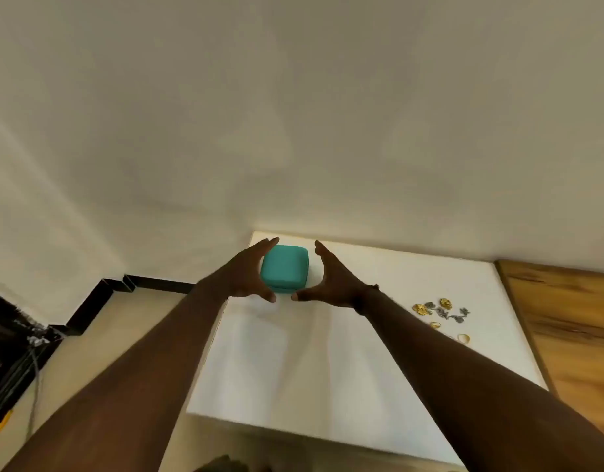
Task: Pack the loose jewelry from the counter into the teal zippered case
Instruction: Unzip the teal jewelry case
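Toward the far left corner of the white matte counter (328, 352) sits the teal case (284, 269), a rounded-square box w/ soft matte skin, lid shut. Left hand (244, 275) & right hand (331, 279) flank it, each grip spread apart, palms facing in, empty. Loose jewelry (442, 315) lies well to the right: gold floral pieces, silvery chain bits, gold rings, near a wood-grain panel (566, 335).

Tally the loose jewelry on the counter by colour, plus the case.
Gold pieces: 4, namely two flower pieces and two rings
Silver tangle: 1 cluster, pieces too small to separate
Teal case: 1, closed
Total: 6
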